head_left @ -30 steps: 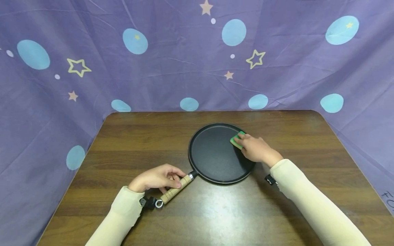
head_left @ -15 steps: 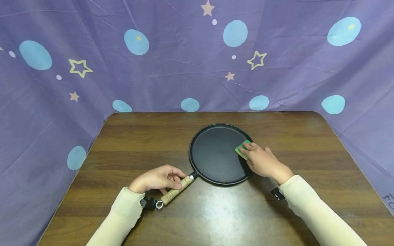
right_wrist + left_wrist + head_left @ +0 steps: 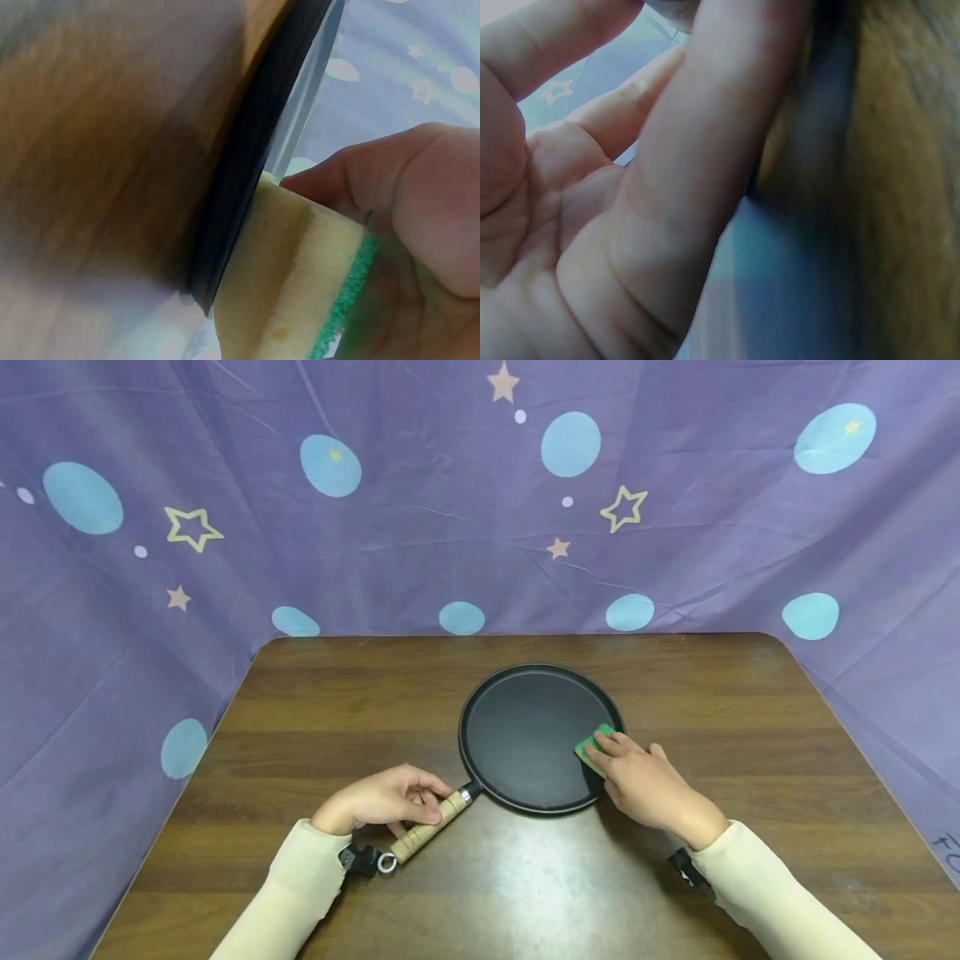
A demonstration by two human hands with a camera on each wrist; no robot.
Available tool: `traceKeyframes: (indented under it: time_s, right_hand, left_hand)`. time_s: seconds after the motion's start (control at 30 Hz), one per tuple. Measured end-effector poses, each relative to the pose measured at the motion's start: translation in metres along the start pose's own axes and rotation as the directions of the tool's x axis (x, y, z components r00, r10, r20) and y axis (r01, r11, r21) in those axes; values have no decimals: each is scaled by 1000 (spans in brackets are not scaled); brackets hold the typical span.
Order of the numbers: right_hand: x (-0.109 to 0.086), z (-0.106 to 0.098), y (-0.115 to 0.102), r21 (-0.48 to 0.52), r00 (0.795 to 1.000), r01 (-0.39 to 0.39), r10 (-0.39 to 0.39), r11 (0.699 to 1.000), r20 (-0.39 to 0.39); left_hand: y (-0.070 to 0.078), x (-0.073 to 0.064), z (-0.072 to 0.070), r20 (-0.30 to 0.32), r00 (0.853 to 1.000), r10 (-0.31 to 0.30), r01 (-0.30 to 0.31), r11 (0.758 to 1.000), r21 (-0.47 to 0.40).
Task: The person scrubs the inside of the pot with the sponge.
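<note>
A round black flat pan (image 3: 525,731) lies on the wooden table, its pale wooden handle (image 3: 418,841) pointing toward the near left. My left hand (image 3: 378,797) pinches that handle between thumb and fingers; the left wrist view shows mostly the palm and fingers close up. On the pan's right side, my right hand (image 3: 648,783) holds a sponge (image 3: 277,277), yellow with a green scouring layer. The green side faces up under my fingers, and the yellow side is against the pan by its rim. In the head view, my fingers cover part of the sponge.
The brown wooden table (image 3: 345,693) extends around the pan on all sides. A purple cloth (image 3: 420,527) with stars and blue ovals hangs behind and beside it. A metal ring (image 3: 387,862) ends the handle near my left wrist strap.
My right hand has slid the sponge along the pan's right side, from the far part toward me. The left hand stays on the handle, and the pan has not visibly moved.
</note>
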State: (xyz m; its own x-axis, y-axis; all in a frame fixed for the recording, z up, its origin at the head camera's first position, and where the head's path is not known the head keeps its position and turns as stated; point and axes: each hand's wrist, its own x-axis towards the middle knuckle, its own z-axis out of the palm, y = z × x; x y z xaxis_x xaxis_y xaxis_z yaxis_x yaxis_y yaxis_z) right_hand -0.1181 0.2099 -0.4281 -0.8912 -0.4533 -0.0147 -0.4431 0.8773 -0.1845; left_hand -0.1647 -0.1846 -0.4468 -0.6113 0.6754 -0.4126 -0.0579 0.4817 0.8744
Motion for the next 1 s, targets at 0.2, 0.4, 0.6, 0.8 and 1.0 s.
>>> traceKeyframes:
  time_s: [0.2,0.4,0.6,0.8,1.0]
  right_hand:
    - [-8,3,-10,-16,1000,5,-5,1000,-2]
    - [-16,4,-17,-8,1000,24,-24,1000,-19]
    - [-21,5,-24,8,998,49,-48,999,-32]
    - [-25,6,-31,25,996,75,-74,997,-51]
    - [-26,7,-34,56,994,100,-97,993,-51]
  left_hand:
    - [0,-1,0,0,1000,-4,4,1000,-13]
    - [0,-1,0,-4,1000,3,-3,1000,0]
    - [1,-1,1,-9,1000,-8,8,1000,-14]
    - [0,-1,1,-7,1000,-7,7,1000,-20]
    - [0,-1,1,-1,1000,3,-3,1000,-22]
